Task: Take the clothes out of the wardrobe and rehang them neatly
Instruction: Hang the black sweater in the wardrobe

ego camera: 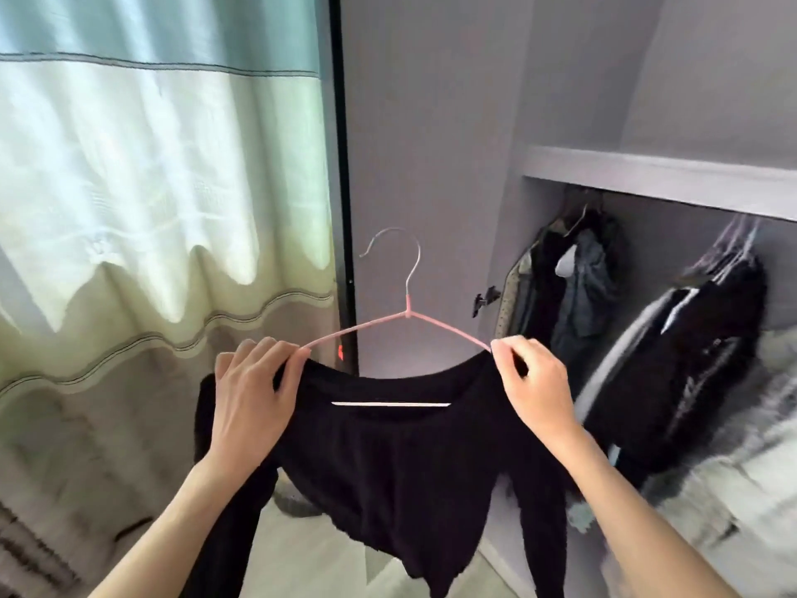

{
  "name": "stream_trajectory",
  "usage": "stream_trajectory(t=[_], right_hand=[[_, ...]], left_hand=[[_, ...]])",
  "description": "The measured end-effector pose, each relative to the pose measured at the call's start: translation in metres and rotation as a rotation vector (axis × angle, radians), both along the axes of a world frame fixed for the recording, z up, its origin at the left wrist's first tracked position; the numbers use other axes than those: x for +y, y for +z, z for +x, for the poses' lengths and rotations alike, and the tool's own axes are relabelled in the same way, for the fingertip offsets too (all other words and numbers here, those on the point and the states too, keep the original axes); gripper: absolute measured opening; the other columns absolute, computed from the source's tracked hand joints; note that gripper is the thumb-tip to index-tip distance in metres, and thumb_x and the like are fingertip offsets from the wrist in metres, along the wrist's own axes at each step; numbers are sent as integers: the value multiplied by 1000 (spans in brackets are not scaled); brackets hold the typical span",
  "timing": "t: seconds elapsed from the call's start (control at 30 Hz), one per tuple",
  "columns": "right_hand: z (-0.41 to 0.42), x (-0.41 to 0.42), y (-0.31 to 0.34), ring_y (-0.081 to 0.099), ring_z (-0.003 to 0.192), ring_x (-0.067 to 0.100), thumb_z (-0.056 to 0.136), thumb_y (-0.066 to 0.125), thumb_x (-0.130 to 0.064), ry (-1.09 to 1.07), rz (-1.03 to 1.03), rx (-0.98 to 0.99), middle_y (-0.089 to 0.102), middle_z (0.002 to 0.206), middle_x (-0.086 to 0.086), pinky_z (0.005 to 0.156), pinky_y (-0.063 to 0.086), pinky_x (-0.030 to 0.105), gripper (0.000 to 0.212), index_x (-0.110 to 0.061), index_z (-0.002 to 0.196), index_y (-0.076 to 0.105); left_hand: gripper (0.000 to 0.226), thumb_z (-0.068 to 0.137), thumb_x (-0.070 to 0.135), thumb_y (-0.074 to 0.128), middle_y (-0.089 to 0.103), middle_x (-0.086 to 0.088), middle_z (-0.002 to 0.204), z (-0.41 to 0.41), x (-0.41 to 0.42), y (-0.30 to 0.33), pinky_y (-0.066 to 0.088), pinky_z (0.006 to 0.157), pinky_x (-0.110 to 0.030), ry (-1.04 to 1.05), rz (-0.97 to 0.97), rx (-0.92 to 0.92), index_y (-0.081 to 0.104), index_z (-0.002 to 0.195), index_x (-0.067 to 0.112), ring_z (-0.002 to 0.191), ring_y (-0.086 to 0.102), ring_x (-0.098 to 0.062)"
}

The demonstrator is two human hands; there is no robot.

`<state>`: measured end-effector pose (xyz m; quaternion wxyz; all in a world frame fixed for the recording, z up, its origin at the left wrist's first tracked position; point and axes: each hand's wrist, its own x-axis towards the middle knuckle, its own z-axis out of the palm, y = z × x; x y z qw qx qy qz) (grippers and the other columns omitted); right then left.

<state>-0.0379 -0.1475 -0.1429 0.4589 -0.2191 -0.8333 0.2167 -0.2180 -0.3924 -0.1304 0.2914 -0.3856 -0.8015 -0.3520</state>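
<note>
Holding a black long-sleeved top (388, 459) on a pink wire hanger (401, 325) at chest height, a person stands before an open wardrobe (647, 174), both bare forearms reaching into view from below. The left hand (252, 399) is closed over the garment's left shoulder, fingers curled around fabric and hanger end together; the right hand (534, 381) pinches the right shoulder seam against the other hanger arm between thumb and fingertips. The hanger's metal hook (394, 252) points up, free of any rail, and its lower bar shows pale through the wide neckline. One sleeve dangles under each wrist, and the hem hangs loose above a light floor (310, 550). Behind the hook is the grey wardrobe side panel; to the right, under a shelf, a bunch of dark clothes (573, 287) hangs at the back, with more dark garments (698, 347) on hangers nearer the camera and something pale and furry (742, 489) below them, blurred. A pale green and white curtain (151, 174) fills the left side.
</note>
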Motion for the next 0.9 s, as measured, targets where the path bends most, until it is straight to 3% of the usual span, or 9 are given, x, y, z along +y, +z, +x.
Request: stream_trajectory(t=[0.13, 0.3, 0.43, 0.57, 0.73, 0.8, 0.9], right_hand=[[30, 40, 0, 58, 72, 13, 88, 51, -42, -76, 78, -93, 65, 74, -6, 69, 44, 27, 34, -13, 81, 69], [78, 85, -13, 59, 74, 18, 89, 56, -38, -112, -277, -264, 65, 72, -3, 76, 46, 38, 20, -27, 75, 64], [119, 103, -19, 48, 65, 13, 90, 53, -42, -249, -392, -365, 50, 56, -10, 67, 37, 32, 35, -29, 57, 48], [154, 109, -22, 39, 54, 9, 90, 52, -42, -324, -515, -398, 41, 48, -8, 60, 32, 30, 40, -25, 54, 43], [185, 102, -17, 46, 62, 11, 92, 48, -45, -466, -592, -421, 45, 59, -6, 64, 35, 28, 37, -24, 61, 47], [196, 94, -20, 47, 62, 10, 92, 48, -45, -530, -615, -429, 45, 60, -6, 63, 35, 27, 38, -22, 63, 47], [210, 76, -25, 43, 58, 9, 93, 46, -45, -626, -628, -462, 42, 59, -6, 59, 31, 25, 40, -20, 63, 45]], left_hand=[[40, 93, 42, 36, 59, 7, 75, 7, 62, 1, 18, 77, -24, -71, -11, -25, 64, 80, 16, 75, 49, -17], [35, 92, 38, 40, 49, 11, 69, 24, 136, -12, 24, 75, -31, -189, -95, -43, 63, 77, 16, 71, 44, -16], [36, 95, 40, 43, 55, 9, 73, 38, 192, -20, 26, 78, -32, -305, -147, -69, 68, 82, 17, 75, 49, -18], [27, 94, 29, 47, 65, 0, 85, 51, 243, -26, 33, 88, -38, -405, -232, -134, 70, 91, 13, 87, 55, -26], [23, 96, 21, 47, 68, -5, 99, 65, 295, -41, 41, 82, -37, -647, -374, -208, 67, 104, 14, 94, 59, -27], [26, 96, 20, 46, 65, -4, 112, 70, 310, -52, 44, 90, -36, -765, -466, -258, 62, 116, 15, 105, 57, -25], [36, 97, 20, 45, 54, -6, 130, 81, 324, -72, 35, 105, -34, -891, -618, -309, 49, 132, 15, 125, 45, -22]])
